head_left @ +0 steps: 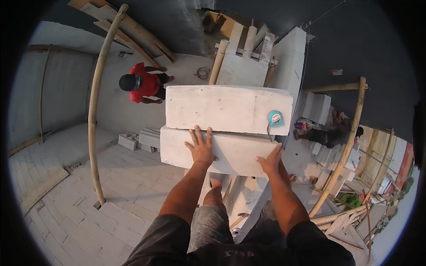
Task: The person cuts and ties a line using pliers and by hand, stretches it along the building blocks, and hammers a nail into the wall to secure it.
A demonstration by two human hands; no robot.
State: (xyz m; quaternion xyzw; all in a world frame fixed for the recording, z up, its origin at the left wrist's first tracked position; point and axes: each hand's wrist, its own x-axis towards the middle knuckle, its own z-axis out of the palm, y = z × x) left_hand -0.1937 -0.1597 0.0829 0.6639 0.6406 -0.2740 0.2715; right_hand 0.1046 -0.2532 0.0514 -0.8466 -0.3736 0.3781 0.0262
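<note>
My left hand (202, 150) lies spread on the near light-grey concrete block (235, 155), its fingertips reaching the gap beside the far block. My right hand (270, 162) rests open at the same block's right end, thumb apart on the top and the other fingers along the corner. A second concrete block (213, 106) lies directly beyond, nearly parallel, with a narrow dark gap between them. On its right end sits a teal tape measure (275, 117), with a short dark strap or piece of tape hanging toward my right hand. Neither hand touches the tape measure.
A person in a red shirt (144, 83) stands below at left; another person (330, 133) is at right. Bamboo poles (95, 111) rise on both sides. A string line runs along the block wall (290, 62). A hammer (239, 219) lies near my legs.
</note>
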